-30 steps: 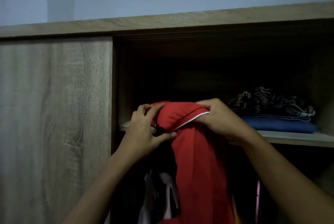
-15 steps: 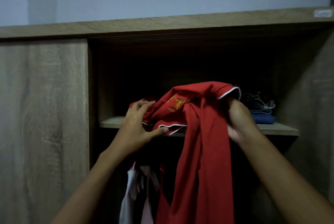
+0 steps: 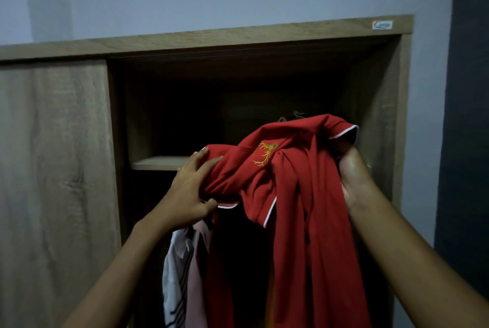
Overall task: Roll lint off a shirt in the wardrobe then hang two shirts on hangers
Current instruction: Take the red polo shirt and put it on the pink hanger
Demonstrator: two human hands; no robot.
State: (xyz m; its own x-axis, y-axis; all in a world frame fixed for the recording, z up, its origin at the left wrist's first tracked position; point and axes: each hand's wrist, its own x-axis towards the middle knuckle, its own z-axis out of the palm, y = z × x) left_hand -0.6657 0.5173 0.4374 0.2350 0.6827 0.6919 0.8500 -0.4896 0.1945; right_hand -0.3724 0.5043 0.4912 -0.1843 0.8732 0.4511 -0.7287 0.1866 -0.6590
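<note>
A red shirt [image 3: 296, 185] with white trim and a yellow crest hangs bunched between both hands in front of the open wardrobe [image 3: 238, 39]. My left hand [image 3: 189, 190] grips the crumpled fabric at its left end, thumb underneath. My right hand [image 3: 350, 171] holds the right end just under a white-edged sleeve, fingers hidden in the cloth. The rest of the shirt drops down in long folds below the frame. No hanger or lint roller is visible.
A wooden shelf [image 3: 158, 162] crosses the wardrobe behind the shirt. White, striped and pink garments [image 3: 182, 274] hang below it on the left. The closed sliding door [image 3: 53, 182] fills the left side. A dark panel [image 3: 465, 116] stands on the right.
The shirt has been lifted off the shelf and pulled out toward me, spreading wider between the hands. The view has drawn back and shifted left; the folded clothes on the shelf are now hidden.
</note>
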